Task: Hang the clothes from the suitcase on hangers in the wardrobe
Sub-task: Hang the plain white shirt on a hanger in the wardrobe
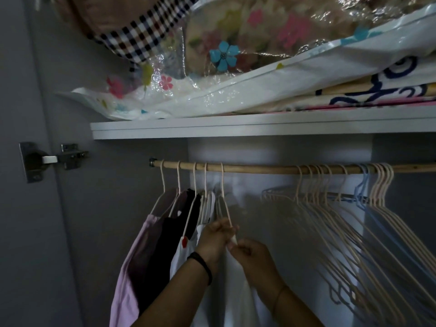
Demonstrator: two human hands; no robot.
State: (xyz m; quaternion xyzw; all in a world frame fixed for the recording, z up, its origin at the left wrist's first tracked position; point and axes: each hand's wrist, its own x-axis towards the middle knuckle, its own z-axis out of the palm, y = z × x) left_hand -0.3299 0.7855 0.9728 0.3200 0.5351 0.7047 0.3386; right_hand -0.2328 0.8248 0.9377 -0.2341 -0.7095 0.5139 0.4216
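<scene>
A wooden rail [259, 168] runs across the wardrobe under a white shelf. At its left end several pale hangers carry clothes: a pink garment [132, 263], a black one [162, 251] and white ones. The rightmost of these hangers [224, 197] holds a white garment [238, 291]. My left hand [215, 237] grips this hanger's sloping arm near the shoulder. My right hand [251, 254] pinches the white fabric just below the hanger's end. The suitcase is out of view.
Many bare pale hangers [330, 208] and a blue one crowd the rail's right half. The shelf [212, 128] above carries plastic-wrapped bedding with flower print and a checked cloth. The door with a metal hinge [47, 159] stands at the left.
</scene>
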